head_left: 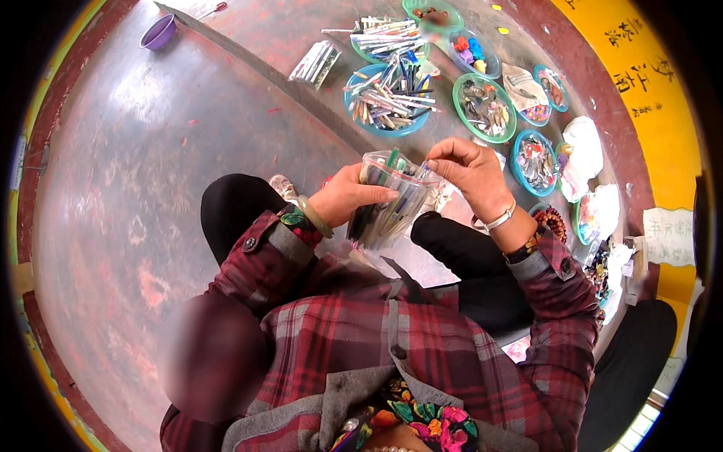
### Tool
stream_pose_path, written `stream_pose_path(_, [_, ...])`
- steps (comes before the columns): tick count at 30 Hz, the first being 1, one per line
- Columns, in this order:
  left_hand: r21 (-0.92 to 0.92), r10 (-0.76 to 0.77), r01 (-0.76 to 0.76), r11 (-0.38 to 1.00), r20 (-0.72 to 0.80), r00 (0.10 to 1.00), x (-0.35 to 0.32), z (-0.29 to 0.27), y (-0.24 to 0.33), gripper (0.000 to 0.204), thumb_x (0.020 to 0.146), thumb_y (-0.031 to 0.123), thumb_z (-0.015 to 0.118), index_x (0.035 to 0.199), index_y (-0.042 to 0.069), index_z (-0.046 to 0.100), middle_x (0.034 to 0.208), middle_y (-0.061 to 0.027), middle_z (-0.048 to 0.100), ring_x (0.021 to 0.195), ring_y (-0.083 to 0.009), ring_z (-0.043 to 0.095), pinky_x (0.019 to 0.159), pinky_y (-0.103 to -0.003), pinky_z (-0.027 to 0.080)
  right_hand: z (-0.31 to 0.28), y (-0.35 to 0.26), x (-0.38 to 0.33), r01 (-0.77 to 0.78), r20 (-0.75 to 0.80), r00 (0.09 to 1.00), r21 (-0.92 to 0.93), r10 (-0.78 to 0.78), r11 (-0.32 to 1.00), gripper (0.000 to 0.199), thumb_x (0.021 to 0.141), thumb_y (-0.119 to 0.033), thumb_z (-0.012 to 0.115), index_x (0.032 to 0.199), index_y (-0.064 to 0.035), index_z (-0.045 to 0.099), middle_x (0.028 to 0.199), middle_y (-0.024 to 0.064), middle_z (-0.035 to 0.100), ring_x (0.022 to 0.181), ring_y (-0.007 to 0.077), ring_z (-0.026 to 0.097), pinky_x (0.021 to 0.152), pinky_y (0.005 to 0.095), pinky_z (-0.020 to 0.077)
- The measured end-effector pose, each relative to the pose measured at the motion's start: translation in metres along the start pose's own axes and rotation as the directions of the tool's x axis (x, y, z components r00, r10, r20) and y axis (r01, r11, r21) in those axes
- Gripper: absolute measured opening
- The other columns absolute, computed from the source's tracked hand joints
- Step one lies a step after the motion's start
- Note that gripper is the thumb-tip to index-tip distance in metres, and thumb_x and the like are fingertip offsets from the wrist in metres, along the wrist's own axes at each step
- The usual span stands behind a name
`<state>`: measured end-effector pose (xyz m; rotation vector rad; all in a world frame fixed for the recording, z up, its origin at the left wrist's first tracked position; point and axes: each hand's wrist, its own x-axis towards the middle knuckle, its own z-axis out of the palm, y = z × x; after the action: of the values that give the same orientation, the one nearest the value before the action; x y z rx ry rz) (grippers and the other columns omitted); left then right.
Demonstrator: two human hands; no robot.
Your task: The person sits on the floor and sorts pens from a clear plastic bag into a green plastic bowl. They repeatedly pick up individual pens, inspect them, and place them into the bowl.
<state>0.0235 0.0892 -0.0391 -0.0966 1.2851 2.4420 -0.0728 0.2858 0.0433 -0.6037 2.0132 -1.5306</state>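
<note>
Between my hands, above my lap, is a clear plastic bag packed with pens. My left hand grips its left side, thumb across the front and fingers behind. At the bag's upper right corner my right hand pinches the edge between thumb and fingertips. A green pen pokes up at the bag's open top. Beyond my hands a blue basin holds a heap of loose pens. Another filled clear bag of pens lies on the floor to its left.
A green basin of pens stands farther back. Down the right side are a green basin of small metallic items, a blue basin and white bags. At far left sits a purple basin. A floor ledge runs diagonally.
</note>
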Motion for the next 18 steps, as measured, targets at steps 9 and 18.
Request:
stream_pose_path(9, [-0.077, -0.104, 0.109, 0.991, 0.075, 0.992, -0.001, 0.008, 0.007, 0.036, 0.081, 0.010, 0.065, 0.113, -0.001, 0.054, 0.103, -0.0069, 0.060, 0.093, -0.0152, 0.057, 0.085, -0.030, 0.045, -0.011, 0.010, 0.006, -0.179, 0.114, 0.981, 0.244, 0.155, 0.953, 0.012, 0.077, -0.003, 0.065, 0.089, -0.0008, 0.064, 0.084, 0.0013, 0.063, 0.078, 0.0081, 0.056, 0.074, 0.0215, 0.0426])
stream_pose_path(18, [-0.155, -0.159, 0.175, 0.972, 0.108, 0.981, -0.003, 0.010, -0.007, 0.037, 0.081, 0.010, 0.063, 0.116, 0.000, 0.052, 0.106, -0.0059, 0.060, 0.095, -0.0153, 0.057, 0.086, -0.031, 0.044, -0.012, 0.006, 0.004, -0.189, 0.134, 0.975, 0.098, 0.176, 0.977, 0.013, 0.075, -0.004, 0.064, 0.088, 0.0003, 0.065, 0.082, 0.0026, 0.064, 0.076, 0.0092, 0.056, 0.072, 0.0234, 0.0450])
